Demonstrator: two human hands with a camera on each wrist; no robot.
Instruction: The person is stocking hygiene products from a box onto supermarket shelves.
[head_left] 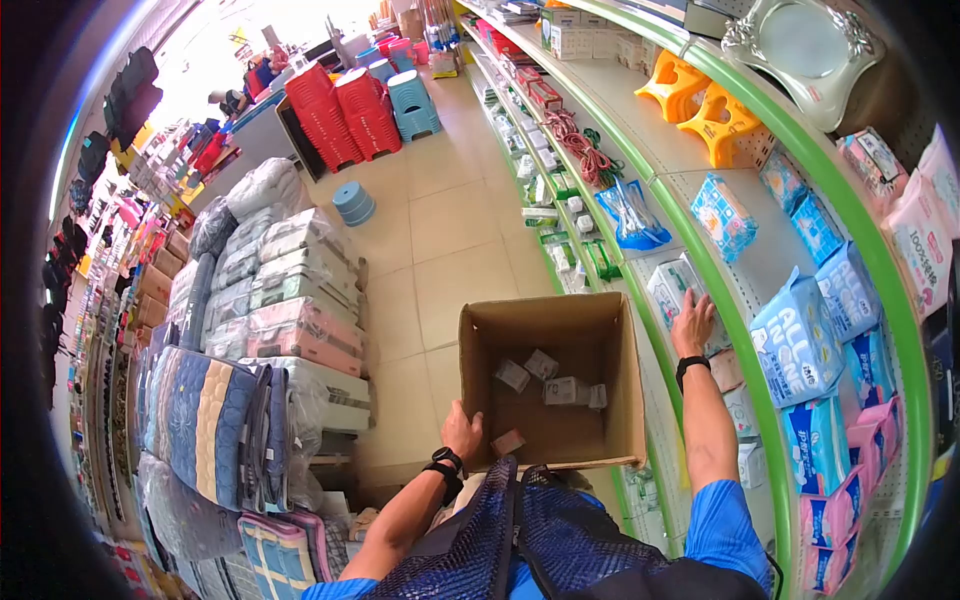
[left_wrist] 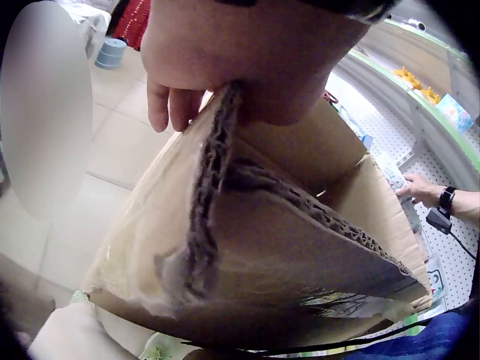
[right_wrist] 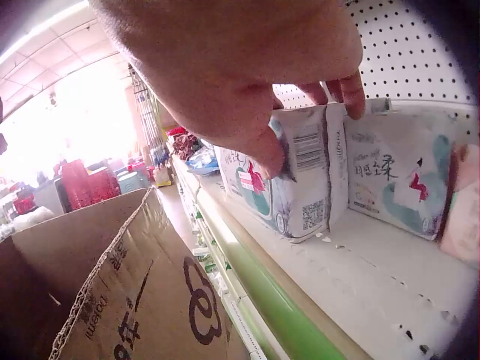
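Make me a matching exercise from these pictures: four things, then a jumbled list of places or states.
1. Left hand
2. Right hand
3. Cardboard box
4. Round stool

A. Blue, on the floor
B. Gripping a white pack on the shelf
C. Gripping the box's edge
D. Open-topped, small packs inside

Pairs: 1-C, 2-B, 3-D, 4-A

The cardboard box point(head_left: 550, 318) opens upward, so a hand could pass down to the small cartons point(head_left: 566, 391) on its bottom; the left hand point(head_left: 462, 432) occupies one rim. The green shelf edge point(right_wrist: 270, 294) runs between box and the white pack point(right_wrist: 300, 176) that the right hand point(head_left: 693, 325) pinches. A second pack point(right_wrist: 397, 176) crowds its side, though the gap behind is hard to judge. The tiled floor point(head_left: 430, 250) ahead lies open.
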